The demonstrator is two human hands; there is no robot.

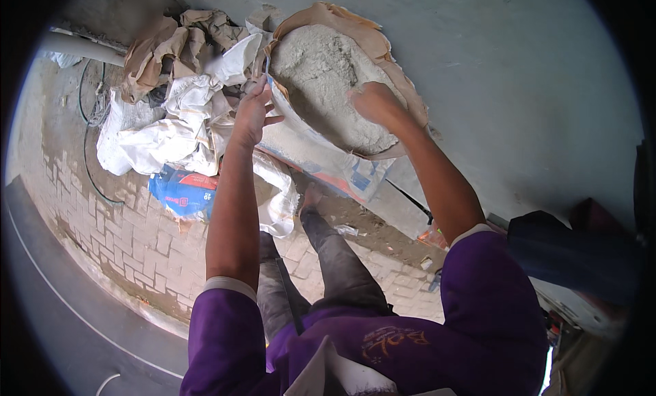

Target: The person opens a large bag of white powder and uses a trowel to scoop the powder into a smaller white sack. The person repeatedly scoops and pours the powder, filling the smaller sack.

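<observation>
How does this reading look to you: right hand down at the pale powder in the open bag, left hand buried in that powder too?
Not quite: the left hand is outside the powder, at the open bag's rim, as the head view shows. The right hand is at the powder.

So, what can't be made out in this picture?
All in the head view:
Right hand: fingertips hidden, by the powder or the hand itself.
Powder's depth: hidden by its own surface and the paper bag.
Blue bag: right end hidden behind the left forearm.
Dark cloth: far end lost in the black rim.
</observation>
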